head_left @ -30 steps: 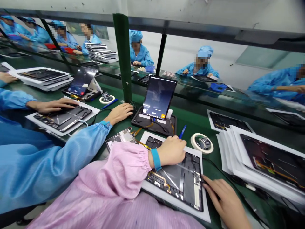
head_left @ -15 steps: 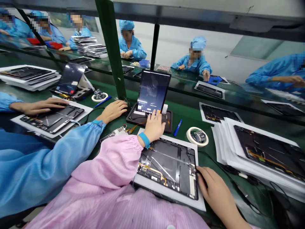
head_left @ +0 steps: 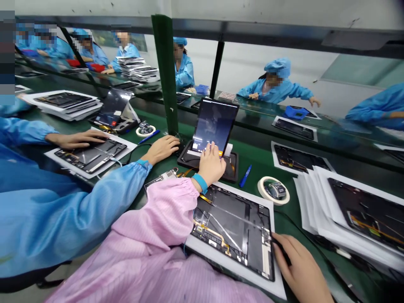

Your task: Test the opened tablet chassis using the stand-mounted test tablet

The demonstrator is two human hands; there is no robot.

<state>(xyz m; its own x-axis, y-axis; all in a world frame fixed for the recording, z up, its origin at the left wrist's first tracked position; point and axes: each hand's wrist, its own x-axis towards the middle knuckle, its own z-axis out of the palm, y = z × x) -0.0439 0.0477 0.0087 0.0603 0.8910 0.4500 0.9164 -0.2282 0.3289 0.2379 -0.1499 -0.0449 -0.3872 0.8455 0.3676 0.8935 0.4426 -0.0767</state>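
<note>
Your left hand, open, now comes from one tablet shell to one tilted screen, while your right hand grips one dark piece at the shell's edge.

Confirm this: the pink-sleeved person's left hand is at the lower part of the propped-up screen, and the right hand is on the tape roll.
Wrong about the right hand: the head view shows it at the right edge of the opened tablet housing, apart from the tape roll. The rest stands.
</note>
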